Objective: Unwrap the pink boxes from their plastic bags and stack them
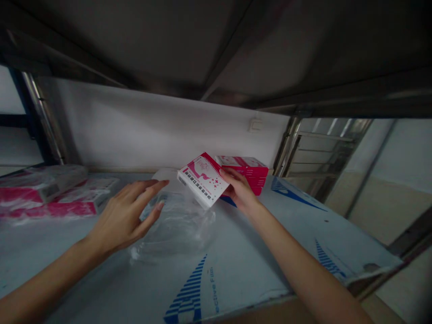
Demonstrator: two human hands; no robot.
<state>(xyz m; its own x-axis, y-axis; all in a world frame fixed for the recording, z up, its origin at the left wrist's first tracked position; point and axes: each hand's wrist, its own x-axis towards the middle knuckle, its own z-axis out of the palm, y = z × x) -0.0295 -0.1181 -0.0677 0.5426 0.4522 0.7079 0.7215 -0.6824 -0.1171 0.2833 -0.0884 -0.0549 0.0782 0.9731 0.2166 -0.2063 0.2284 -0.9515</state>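
My right hand (240, 190) grips a white and pink box (202, 179) by its right end and holds it tilted above the shelf. Just behind it, a stack of similar pink boxes (248, 170) stands against the white back wall. My left hand (126, 216) hovers with its fingers spread and holds nothing, its fingertips touching or just over a crumpled clear plastic wrap (175, 225) that lies on the shelf below the held box.
The shelf (256, 261) is covered with a white sheet printed with blue stripes. More pink boxes in clear wrap (50, 193) lie at the far left. A metal shelf underside hangs low overhead, with steel uprights (286, 146) right and left. The shelf edge drops off front and right.
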